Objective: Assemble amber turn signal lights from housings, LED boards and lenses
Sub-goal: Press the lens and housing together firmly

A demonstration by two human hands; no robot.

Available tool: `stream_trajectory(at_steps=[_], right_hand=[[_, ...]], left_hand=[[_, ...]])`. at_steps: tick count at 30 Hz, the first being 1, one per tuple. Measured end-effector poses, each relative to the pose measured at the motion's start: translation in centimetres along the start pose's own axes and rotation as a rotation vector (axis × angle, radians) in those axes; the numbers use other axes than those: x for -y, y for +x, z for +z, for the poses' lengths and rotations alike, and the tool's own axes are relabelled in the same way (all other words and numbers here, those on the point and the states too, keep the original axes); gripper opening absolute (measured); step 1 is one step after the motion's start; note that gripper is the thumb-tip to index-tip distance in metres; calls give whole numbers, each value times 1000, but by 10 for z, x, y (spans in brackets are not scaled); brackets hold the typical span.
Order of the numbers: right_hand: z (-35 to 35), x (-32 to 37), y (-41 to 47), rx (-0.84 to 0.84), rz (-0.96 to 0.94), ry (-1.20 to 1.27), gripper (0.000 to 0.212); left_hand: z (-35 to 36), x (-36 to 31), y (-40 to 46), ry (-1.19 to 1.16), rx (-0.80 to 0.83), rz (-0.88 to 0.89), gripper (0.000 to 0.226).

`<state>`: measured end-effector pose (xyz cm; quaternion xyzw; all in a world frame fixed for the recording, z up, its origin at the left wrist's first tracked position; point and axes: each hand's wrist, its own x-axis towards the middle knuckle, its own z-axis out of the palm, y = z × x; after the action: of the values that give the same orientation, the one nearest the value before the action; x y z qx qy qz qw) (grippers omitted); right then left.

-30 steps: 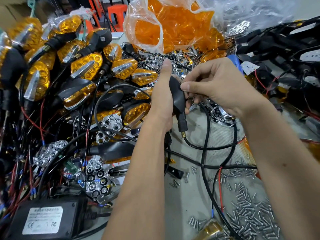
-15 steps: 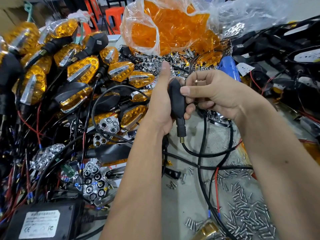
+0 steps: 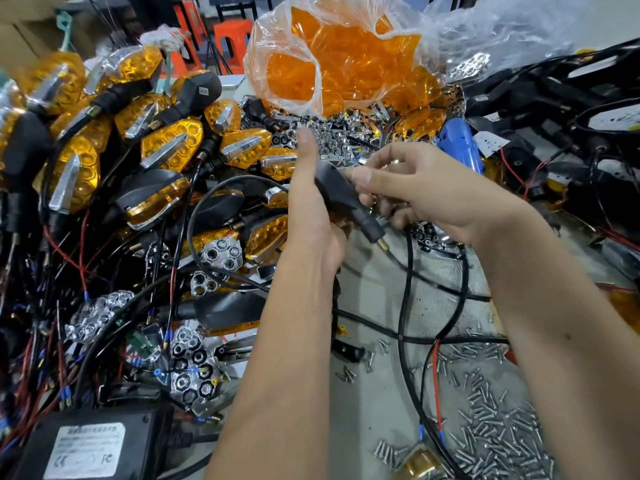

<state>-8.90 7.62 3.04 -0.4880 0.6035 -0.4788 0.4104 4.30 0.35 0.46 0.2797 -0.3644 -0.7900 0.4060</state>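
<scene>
Head view showed the left hand cradling a black housing upright above the bench, thumb straight up along its back, likely to steady it. The right hand pinched at its open side with curled fingers, probably seating a part; what they held was blurred. Its cable hung clear below. Finished lights were heaped left, the lens bag behind, screws near right, all within reach.

Housing stem now tilted rightward
</scene>
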Motion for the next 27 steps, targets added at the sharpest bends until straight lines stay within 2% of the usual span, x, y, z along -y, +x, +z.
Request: stream_trajectory(at_steps=[2,6,9,10,12,14,15,18,21,25,27], right_hand=[[5,-1,1,4,26,-63,61],[8,0,2,-11,18,-30,51],[0,6,-3,-4,12,-95,38],[-5,8,-4,-77,-2,-105,35],[-16,4,-2,-395,-30,-204,36],[-30,-5,0,-765,16,-531,38],[-35,-11,0,-845,94,-707,43],[-43,-29,1,-787,321,-925,68],[-47,-37,1,-749,393,-927,69],[-60,-40,1,-723,375,-832,65],[-67,-38,-1,-730,378,-622,64]], left_hand=[[2,0,1,1,-87,69,29],[6,3,3,-24,-120,131,23],[8,4,2,-55,-113,107,27],[8,5,2,-88,-113,84,29],[9,5,1,-192,-88,43,27],[10,4,-1,-251,-59,33,19],[11,5,-2,-248,-51,34,16],[11,8,-4,-134,-31,43,12],[11,8,-6,-31,-9,20,14],[12,6,-7,66,5,-39,10],[11,7,-7,106,16,-59,10]])
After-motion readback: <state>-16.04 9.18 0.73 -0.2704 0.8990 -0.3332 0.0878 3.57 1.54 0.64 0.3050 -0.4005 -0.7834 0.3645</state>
